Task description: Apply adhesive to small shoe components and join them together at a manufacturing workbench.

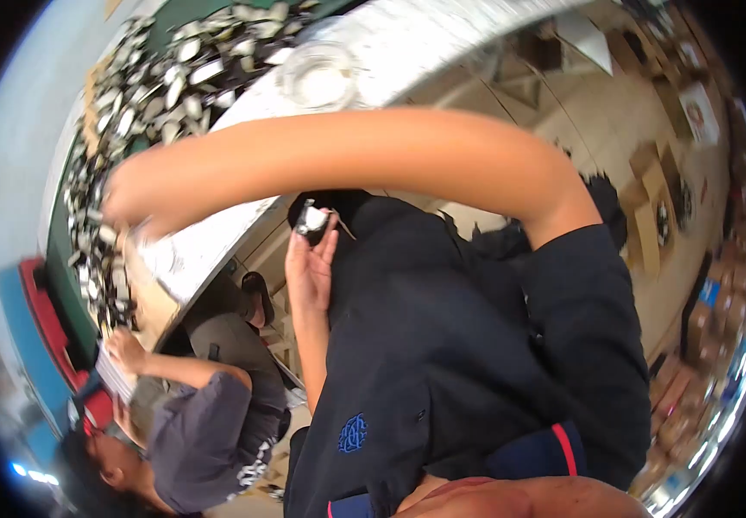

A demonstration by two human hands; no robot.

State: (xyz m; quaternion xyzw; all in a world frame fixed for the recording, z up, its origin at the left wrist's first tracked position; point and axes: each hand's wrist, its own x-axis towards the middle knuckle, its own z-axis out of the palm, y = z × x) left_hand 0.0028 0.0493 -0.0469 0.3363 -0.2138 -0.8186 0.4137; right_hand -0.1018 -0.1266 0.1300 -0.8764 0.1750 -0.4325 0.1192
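Observation:
My left hand (311, 268) is closed around a small black piece with a shiny white face (313, 219), held in front of my dark shirt. A thin strip sticks out beside the fingers. My right arm reaches across to the left, over the white table (407, 43). At its end my right hand (141, 192) is smeared by motion beside a long heap of small black-and-white pieces (170, 95); whether it holds one cannot be made out. The heap lies on a green surface along the table's far side.
A clear round dish (319, 76) with something white inside stands on the table. At the left a co-worker (209, 432) sits with a hand (125, 350) by the heap's near end. Red and blue bins (40, 324) stand beyond. Open cardboard boxes (649, 207) lie on the floor at right.

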